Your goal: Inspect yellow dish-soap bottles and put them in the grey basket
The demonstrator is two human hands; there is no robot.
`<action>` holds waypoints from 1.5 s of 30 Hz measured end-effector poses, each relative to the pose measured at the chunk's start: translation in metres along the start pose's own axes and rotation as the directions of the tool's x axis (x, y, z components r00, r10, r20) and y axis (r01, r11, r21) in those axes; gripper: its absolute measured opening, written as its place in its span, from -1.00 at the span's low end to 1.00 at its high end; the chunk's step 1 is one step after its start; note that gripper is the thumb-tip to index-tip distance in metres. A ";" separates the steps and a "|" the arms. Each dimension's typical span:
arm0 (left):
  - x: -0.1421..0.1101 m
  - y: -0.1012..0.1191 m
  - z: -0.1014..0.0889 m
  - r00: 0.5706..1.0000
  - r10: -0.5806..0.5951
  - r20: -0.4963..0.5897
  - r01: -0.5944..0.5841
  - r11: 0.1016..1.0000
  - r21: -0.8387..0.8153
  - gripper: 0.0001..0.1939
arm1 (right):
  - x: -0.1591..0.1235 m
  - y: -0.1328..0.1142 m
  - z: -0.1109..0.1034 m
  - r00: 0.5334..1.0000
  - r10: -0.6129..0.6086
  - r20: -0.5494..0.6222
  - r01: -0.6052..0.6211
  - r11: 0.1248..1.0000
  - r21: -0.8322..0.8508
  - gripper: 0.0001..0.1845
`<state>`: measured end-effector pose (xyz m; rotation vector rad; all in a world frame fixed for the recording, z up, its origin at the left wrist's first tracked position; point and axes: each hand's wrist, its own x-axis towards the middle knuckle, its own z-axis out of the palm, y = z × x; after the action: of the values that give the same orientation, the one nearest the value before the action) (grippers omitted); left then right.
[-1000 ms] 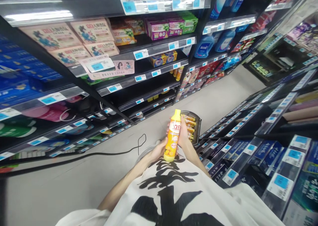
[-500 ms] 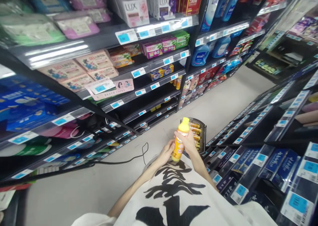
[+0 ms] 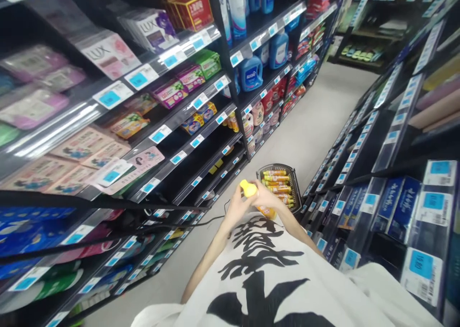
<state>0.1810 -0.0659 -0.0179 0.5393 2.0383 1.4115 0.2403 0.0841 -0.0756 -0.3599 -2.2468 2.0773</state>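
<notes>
Along the left, stocked shelves (image 3: 211,165); then the left hand (image 3: 236,207), fingers curled on the yellow bottle (image 3: 248,188) by its cap. Right hand (image 3: 269,197) has its fingers closed around the same bottle below the cap, bottle held tilted between both. Just right, black basket (image 3: 276,166) with more yellow bottles (image 3: 280,189) lying inside, then price-tagged shelving (image 3: 382,158).

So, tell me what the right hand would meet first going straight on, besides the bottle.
Probably the left hand, directly ahead of the right hand across the yellow-capped bottle; whether they touch is unclear.
</notes>
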 end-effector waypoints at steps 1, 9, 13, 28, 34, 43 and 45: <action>0.003 -0.001 0.002 1.000 -0.003 -0.001 0.003 1.000 0.027 -0.41 | 0.003 0.001 -0.004 1.000 -0.001 0.016 0.001 1.000 -0.014 -0.21; 0.038 0.006 0.022 0.995 0.042 0.085 -0.059 0.977 0.205 -0.45 | 0.013 0.013 -0.032 0.998 -0.019 -0.061 0.025 0.995 0.097 -0.14; 0.061 0.006 0.039 0.990 0.037 0.134 -0.069 0.969 0.238 -0.47 | 0.013 0.028 -0.049 0.989 0.023 -0.148 -0.008 0.995 0.098 -0.06; 0.208 -0.038 0.048 0.979 0.153 -0.137 -0.131 0.978 0.160 -0.57 | 0.032 0.079 -0.120 0.791 0.297 -0.534 -0.137 0.938 0.319 -0.17; 0.312 -0.056 0.001 0.839 0.162 -0.520 -0.118 0.986 0.116 -0.51 | 0.019 0.116 -0.132 0.582 0.483 -0.654 -0.195 0.864 0.464 -0.24; 0.384 -0.114 -0.070 0.679 0.067 -0.731 -0.007 0.996 0.085 -0.49 | 0.016 0.162 -0.089 0.407 0.700 -0.586 -0.292 0.708 0.643 -0.31; 0.385 -0.122 -0.079 0.653 0.073 -0.754 0.003 0.995 0.099 -0.49 | 0.021 0.168 -0.081 0.383 0.723 -0.575 -0.309 0.686 0.658 -0.33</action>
<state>-0.1571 0.0777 -0.2038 -0.0270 2.7622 1.7659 0.2575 0.1782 -0.2368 -1.7868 -1.0745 1.8902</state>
